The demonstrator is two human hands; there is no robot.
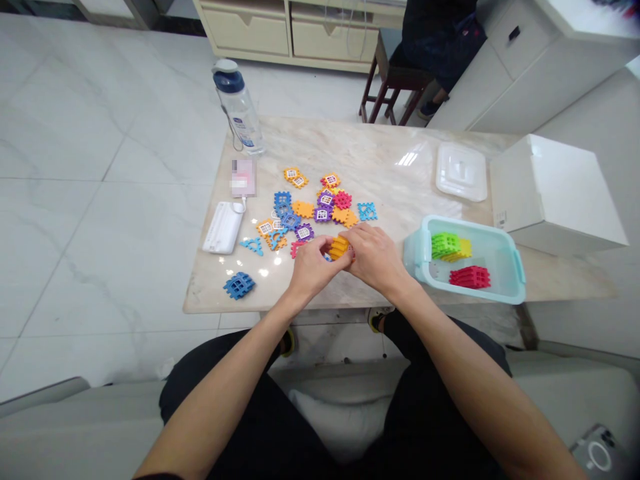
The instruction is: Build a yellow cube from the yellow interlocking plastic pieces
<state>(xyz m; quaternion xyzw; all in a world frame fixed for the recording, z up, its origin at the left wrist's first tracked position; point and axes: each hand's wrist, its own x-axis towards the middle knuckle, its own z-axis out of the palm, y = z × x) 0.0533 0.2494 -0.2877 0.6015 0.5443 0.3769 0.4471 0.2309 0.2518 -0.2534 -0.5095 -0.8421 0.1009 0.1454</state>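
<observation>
Between my two hands, just above the table's near side, is a stack of orange interlocking building tiles (pixel 339 247). My left hand (pixel 314 265) pinches the stack from the left with thumb and fingers. From the right, my right hand (pixel 374 257) grips it, its fingers bent over the top. Loose tiles lie beyond my hands: blue lattice tiles (pixel 283 201), purple window tiles (pixel 323 214), a red tile (pixel 343 199) and orange tiles (pixel 303 209). A separate blue tile stack (pixel 239 285) sits near the front left. Parts of the held stack are hidden by my fingers.
To the right, a pale blue bin (pixel 515 257) holds green (pixel 445 245), yellow and red tile stacks (pixel 470 277). Behind it are a clear lid (pixel 461 172) and a white box (pixel 555 193). A water bottle (pixel 245 117) and a white power bank (pixel 223 228) stand left. Someone sits beyond.
</observation>
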